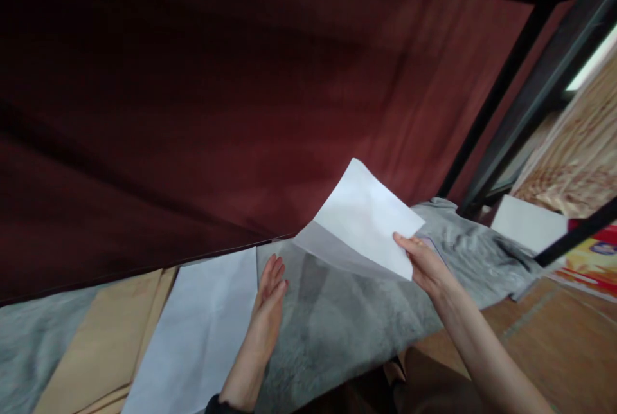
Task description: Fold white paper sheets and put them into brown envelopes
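Observation:
My right hand (pixel 424 263) pinches the right edge of a folded white sheet of paper (pixel 364 211), thumb on top. The sheet is held up above the grey cloth, its fold partly opened and its left corner hanging lower. To the left, my left hand (pixel 270 298) is raised with nothing in it, fingers stretched and the palm turned toward the sheet. Under and beside that hand lies a larger white paper sheet (pixel 202 317) with a faint crease. Brown paper envelopes or folders (pixel 108 324) lie at its left, partly covered.
The grey cloth (pixel 337 337) covers the low surface. A dark red curtain (pixel 241 112) hangs behind it, with a black metal frame (pixel 496 92) at the right. A white box (pixel 530 224) and a red-yellow printed package (pixel 595 260) stand near the tiled floor (pixel 569 337).

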Tool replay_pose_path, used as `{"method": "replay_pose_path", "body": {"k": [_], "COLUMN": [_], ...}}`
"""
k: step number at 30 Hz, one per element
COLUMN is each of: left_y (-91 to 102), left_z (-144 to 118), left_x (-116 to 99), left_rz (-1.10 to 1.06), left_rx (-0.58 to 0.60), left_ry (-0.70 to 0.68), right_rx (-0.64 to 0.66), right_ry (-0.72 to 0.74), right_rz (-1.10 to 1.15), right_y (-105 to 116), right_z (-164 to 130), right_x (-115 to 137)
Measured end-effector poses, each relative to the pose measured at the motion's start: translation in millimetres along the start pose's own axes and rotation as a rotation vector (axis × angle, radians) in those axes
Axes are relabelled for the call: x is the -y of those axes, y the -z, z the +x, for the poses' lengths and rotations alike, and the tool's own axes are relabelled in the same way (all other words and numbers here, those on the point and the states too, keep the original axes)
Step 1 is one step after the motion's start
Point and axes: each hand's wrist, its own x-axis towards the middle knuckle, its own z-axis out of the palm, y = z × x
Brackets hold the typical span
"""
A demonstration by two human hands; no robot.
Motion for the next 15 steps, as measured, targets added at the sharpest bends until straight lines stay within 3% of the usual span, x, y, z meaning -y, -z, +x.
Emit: {"method": "replay_pose_path", "body": {"k": [4,8,15], "left_y": [10.0,15.7,20.2], "left_z": [9,15,14], "left_x": [0,-2,-11], "left_rz": [0.016,-0.045,-0.053], "left_rx": [0.059,0.137,0.101], "left_ry": [-0.095,-0.136,0.087], "right_rx": [0.132,0.170,0.246], "right_ry": [-0.096,-0.150,-0.191], "right_rz": [0.029,0.041,-0.087], "right_y": [0,-1,-6], "right_z": [7,22,48], "right_x": [-7,-18,-39]}}
